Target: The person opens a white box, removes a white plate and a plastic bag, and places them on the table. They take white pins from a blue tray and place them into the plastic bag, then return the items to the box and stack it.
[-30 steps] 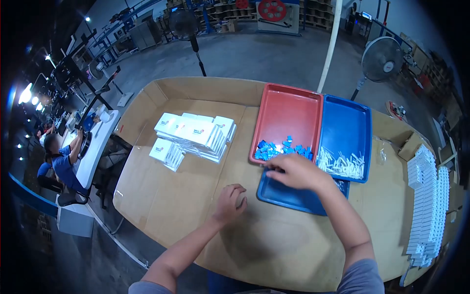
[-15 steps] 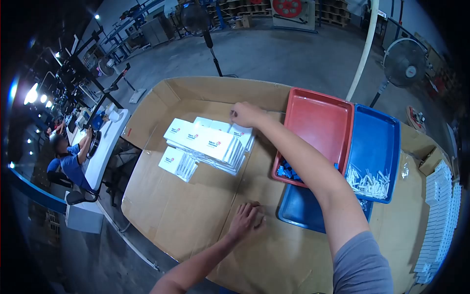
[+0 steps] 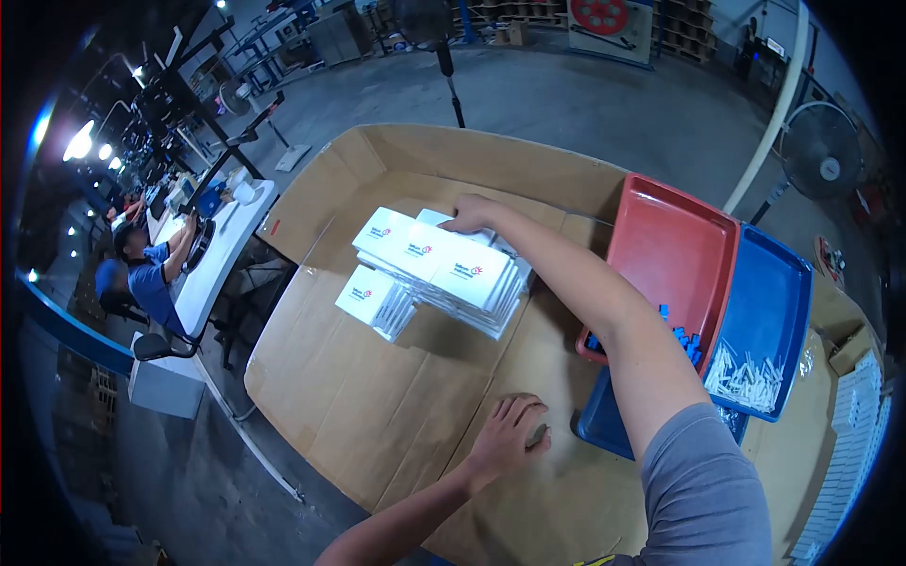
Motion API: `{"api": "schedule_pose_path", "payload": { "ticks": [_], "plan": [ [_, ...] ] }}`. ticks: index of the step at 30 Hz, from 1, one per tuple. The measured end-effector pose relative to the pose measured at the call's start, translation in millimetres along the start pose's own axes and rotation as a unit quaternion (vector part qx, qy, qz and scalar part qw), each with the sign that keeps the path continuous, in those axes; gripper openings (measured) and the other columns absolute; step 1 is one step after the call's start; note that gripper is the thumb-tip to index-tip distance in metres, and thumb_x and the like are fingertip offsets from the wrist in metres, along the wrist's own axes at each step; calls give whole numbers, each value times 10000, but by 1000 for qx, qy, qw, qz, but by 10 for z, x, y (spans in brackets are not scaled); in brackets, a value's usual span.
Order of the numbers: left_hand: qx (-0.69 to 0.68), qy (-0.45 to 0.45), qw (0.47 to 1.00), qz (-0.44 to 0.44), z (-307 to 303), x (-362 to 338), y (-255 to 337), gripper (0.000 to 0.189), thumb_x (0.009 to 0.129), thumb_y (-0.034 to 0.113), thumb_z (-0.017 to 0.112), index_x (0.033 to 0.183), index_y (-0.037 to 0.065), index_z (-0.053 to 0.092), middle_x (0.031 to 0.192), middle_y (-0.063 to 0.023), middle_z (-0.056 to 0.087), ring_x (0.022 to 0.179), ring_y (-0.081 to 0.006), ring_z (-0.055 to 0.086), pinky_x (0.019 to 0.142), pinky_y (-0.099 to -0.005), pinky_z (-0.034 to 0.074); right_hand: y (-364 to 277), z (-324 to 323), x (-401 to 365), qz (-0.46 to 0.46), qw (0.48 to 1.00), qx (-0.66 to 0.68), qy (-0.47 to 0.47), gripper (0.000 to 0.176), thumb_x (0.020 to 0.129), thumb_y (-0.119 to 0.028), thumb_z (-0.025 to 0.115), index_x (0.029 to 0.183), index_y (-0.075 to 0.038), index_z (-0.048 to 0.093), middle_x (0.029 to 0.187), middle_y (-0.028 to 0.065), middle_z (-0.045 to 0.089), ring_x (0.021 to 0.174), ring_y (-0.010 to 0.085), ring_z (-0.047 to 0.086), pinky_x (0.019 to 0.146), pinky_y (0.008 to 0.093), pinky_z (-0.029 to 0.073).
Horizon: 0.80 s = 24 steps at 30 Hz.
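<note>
Stacks of white boxes (image 3: 425,250) with a small red and blue logo stand on the cardboard-lined table (image 3: 349,406). My right hand (image 3: 469,214) reaches over the back of the stacks, its fingers against the white boxes there; whether it grips one is hidden. Nearer to me, my left hand (image 3: 512,432) hovers low over the cardboard with curled fingers. Something small and dark shows between its thumb and fingers, too unclear to name.
On the right are a red tray (image 3: 675,245) with blue pieces, a blue tray (image 3: 769,283) with white sticks, and another blue tray (image 3: 604,420) beneath. White parts (image 3: 840,472) line the far right edge. A co-worker (image 3: 156,274) sits at a white table (image 3: 222,255).
The view has shifted, so the table contents appear further right. My right hand has come down onto the boxes at the back of the stacks. My left hand's fingers are more curled.
</note>
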<state>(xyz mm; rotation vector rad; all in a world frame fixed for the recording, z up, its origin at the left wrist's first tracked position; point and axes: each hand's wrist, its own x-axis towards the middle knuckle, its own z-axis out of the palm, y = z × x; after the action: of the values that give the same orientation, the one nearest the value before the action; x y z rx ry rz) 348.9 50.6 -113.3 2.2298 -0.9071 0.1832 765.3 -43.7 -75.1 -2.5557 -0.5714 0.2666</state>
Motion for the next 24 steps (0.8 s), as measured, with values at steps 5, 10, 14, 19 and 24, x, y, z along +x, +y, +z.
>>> {"api": "schedule_pose_path", "payload": {
  "ticks": [5, 10, 14, 19, 24],
  "plan": [
    [2, 11, 1000, 6, -1, 4, -12, 382, 875, 250, 725, 1180, 47, 619, 1192, -120, 596, 1109, -313, 600, 971, -427, 485, -14, -37, -94, 4, 998, 48, -31, 670, 873, -593, 735, 1070, 46, 779, 1021, 240, 757, 912, 340, 725, 814, 431, 547],
    [-5, 26, 1000, 7, -14, 16, 6, 405, 825, 214, 759, 1166, 48, 619, 1166, -116, 608, 1081, -318, 601, 962, -420, 482, 35, -19, -44, 4, 998, 70, 2, 623, 871, -554, 765, 1028, 49, 776, 950, 217, 748, 867, 316, 712, 779, 422, 537],
    [-6, 36, 999, 17, -31, 22, 17, 399, 823, 212, 760, 1158, 48, 617, 1159, -125, 606, 1077, -320, 600, 956, -423, 478, -163, -243, -260, 26, 979, 167, 117, 495, 819, -434, 859, 927, 34, 740, 866, 165, 720, 807, 263, 680, 750, 392, 531],
    [-8, 31, 999, 18, -60, 16, 36, 410, 813, 213, 766, 1156, 48, 615, 1160, -133, 608, 1086, -322, 601, 960, -427, 475, -446, -559, -509, -82, 838, 285, 457, 335, 860, -184, 840, 1081, 13, 684, 966, 144, 724, 885, 202, 673, 793, 349, 532],
    [4, 34, 999, 31, -22, -17, 35, 417, 808, 225, 772, 1152, 55, 609, 1163, -129, 616, 1095, -329, 599, 956, -439, 467, -732, -1020, -1391, -169, 771, 345, 508, 337, 883, -143, 808, 1149, 18, 677, 1065, 142, 722, 960, 217, 687, 860, 342, 542]
  ]
}}
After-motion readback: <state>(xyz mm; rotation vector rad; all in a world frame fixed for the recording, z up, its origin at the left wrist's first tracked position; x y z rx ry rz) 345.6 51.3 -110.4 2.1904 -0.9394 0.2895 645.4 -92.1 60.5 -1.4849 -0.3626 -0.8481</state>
